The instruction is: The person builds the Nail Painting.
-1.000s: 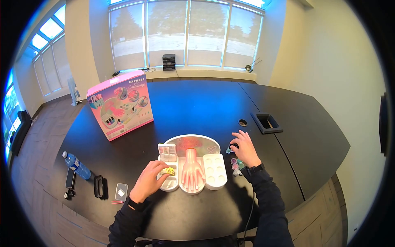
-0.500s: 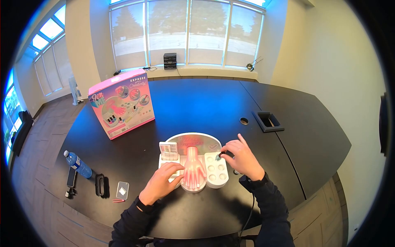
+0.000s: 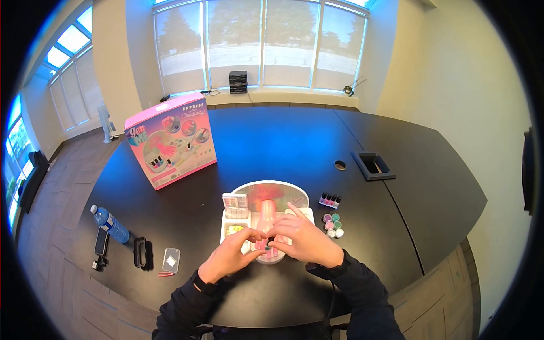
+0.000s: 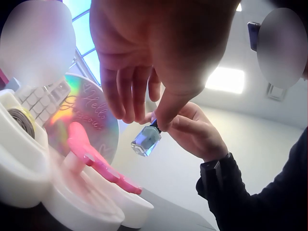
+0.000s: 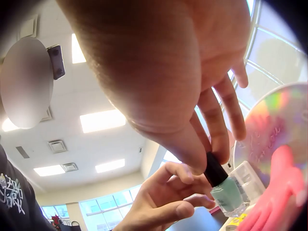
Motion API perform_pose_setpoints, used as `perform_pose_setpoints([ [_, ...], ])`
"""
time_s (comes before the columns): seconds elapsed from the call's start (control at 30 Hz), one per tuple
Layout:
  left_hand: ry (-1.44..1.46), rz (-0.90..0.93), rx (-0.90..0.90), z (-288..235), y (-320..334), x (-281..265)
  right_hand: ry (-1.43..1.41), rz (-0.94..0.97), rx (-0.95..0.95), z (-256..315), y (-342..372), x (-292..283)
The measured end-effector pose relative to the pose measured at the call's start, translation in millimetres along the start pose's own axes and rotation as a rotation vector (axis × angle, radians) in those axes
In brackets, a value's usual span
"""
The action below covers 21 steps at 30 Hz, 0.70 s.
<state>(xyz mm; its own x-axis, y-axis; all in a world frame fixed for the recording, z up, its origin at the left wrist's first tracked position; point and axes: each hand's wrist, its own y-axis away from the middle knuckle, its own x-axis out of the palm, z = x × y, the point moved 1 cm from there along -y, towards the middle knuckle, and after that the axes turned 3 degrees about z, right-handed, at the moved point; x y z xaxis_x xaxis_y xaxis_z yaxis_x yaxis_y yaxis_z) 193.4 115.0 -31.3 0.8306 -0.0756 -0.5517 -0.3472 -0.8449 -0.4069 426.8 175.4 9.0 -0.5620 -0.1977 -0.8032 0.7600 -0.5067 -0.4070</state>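
My right hand [image 3: 309, 241] pinches the black cap [image 5: 216, 169] of a small nail polish bottle [image 5: 228, 196]. Its glass body, mint green, points downward from the fingers. My left hand [image 3: 231, 255] is beside the bottle with fingers loosely bent and thumb apart from them; in the right wrist view a gap shows between that thumb and the glass. Below both hands is a pink model hand [image 4: 98, 163] on a white manicure stand [image 4: 72, 209]. A shiny oval panel [image 4: 98, 113] rises behind it. My hands hide part of the model hand in the head view.
A yellow-patterned roll [image 3: 235, 229] lies in the stand's left tray. To the right are a row of polish bottles [image 3: 330, 199] and several small pots [image 3: 333, 225]. Leftward are a pink box [image 3: 175, 144], a water bottle [image 3: 115, 225], a clear case [image 3: 171, 259] and red tweezers [image 3: 165, 274].
My right hand has brought the polish bottle leftward from beside the pots, across the stand's right palette, to the model hand. My left hand has moved right from the left tray toward it.
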Motion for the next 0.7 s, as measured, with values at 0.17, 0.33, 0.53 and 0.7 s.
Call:
perform_pose_setpoints([
  [0.17, 0.022, 0.010, -0.078, 7, 6, -3, -0.030, 0.037, -0.049, 4, -7, 12],
  [0.33, 0.021, 0.041, -0.124, 5, 14, -15, -0.032, 0.010, -0.055, 5, -10, 19],
  [0.53, -0.088, -0.004, -0.137, 17, 26, -32, -0.001, -0.043, -0.020, 0, -3, 4],
  [0.7, -0.128, 0.024, -0.183, 40, 35, -34, 0.012, -0.101, 0.014, -13, 15, -7],
])
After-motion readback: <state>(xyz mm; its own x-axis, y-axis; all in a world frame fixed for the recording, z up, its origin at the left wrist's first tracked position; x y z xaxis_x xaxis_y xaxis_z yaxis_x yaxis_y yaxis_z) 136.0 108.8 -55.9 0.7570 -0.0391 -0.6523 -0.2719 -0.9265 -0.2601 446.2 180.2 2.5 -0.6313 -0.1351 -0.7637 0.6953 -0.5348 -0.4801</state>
